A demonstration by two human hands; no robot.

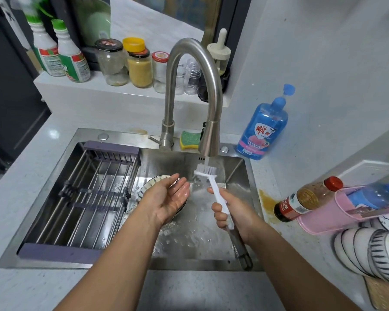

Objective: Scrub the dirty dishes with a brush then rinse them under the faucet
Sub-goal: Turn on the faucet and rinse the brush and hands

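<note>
Right hand (234, 212) curled round the white brush (215, 187), bristles under the running faucet (211, 135); left hand (169, 198) spread palm-up over a patterned bowl (145, 187) in the steel sink (184, 160) below the faucet; striped bowls (368, 252) stacked on the counter (305, 234) to its right.

Pale speckled countertop (14, 205), grey wall (323, 63)

White brush (216, 191), brushed-silver faucet (189, 63) and sink (157, 157), dull purple rack (112, 150), green-and-yellow sponge (189, 140), blue soap bottle (262, 129) with pink label, pink basket (330, 216), brown sauce bottle (301, 202) with red cap, white bowls (364, 252) striped in dark lines, white bottles (71, 57) with green caps, pale speckled table (20, 187).
</note>
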